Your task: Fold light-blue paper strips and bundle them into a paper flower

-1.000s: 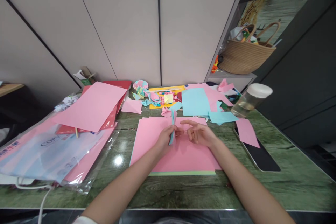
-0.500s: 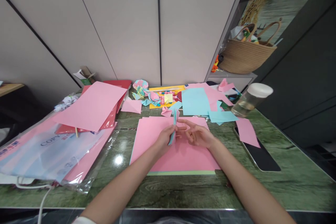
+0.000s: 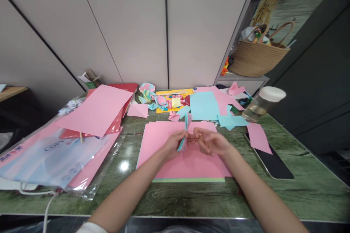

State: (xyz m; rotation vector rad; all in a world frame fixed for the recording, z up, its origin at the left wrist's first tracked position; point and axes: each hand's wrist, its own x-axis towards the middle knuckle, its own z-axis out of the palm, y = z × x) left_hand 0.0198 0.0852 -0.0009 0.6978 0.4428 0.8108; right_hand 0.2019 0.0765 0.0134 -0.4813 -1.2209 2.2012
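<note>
1. Left hand [image 3: 175, 143]: grasping the folded paper bundle [image 3: 187, 121] by its narrow middle, the bundle standing roughly upright between the two hands, above the pink sheets [image 3: 191, 169] on the counter [image 3: 136, 200].
2. Right hand [image 3: 213, 142]: fingers bent, close beside the bundle and meeting the left hand's fingertips. Whether it grips anything cannot be told.
3. Progress, as judged: blue and pink layers are folded and gathered at the middle. Both ends flare only partly; the layers are not yet spread apart. Any tie at the middle cannot be made out. Rounded paper flowers [image 3: 160, 102] lie beyond the left hand, to its left.
4. Change from half a second earlier: the bundle's ends stand wider, with more pink showing. The right forefinger, then extended toward the bundle, is now curled in.
</note>
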